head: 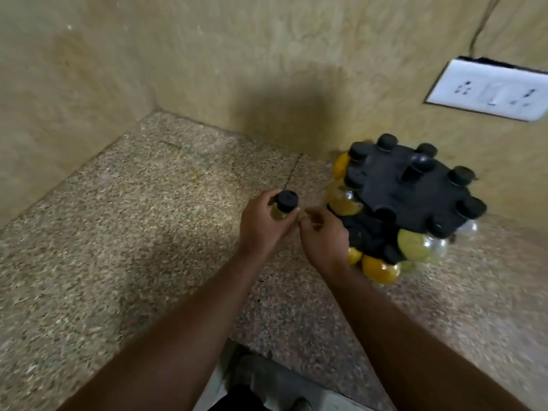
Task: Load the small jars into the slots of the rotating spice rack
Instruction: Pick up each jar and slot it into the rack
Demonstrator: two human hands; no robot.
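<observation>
I am looking down through the head camera at a speckled stone counter (118,232) running into a corner of tan walls. Near the middle, my left hand (261,226) is gripping one small jar (280,213). The fingers are wrapping its yellowish glass body and the black cap (287,200) is poking out on top, upright, a little left of the rack. I cannot tell whether it is touching the counter. My right hand (324,241) is hovering just beside it with fingers loosely bent. It seems to be holding nothing, though its palm is facing away from me. To the right, the black rotating rack (415,200) is standing on the counter close to the wall and looking nearly full. I am counting roughly seven black caps round the edge of its top plate, plus one central knob (419,169), though blur is making that count unsure. Below, at least five more jars are showing, some yellow or orange, some clear. The jar in hand is the only one I am seeing outside the rack, so I am judging the loading close to finished. I cannot pick out the free slot for it. Far right, one white socket plate (489,90) is sitting on the wall.
</observation>
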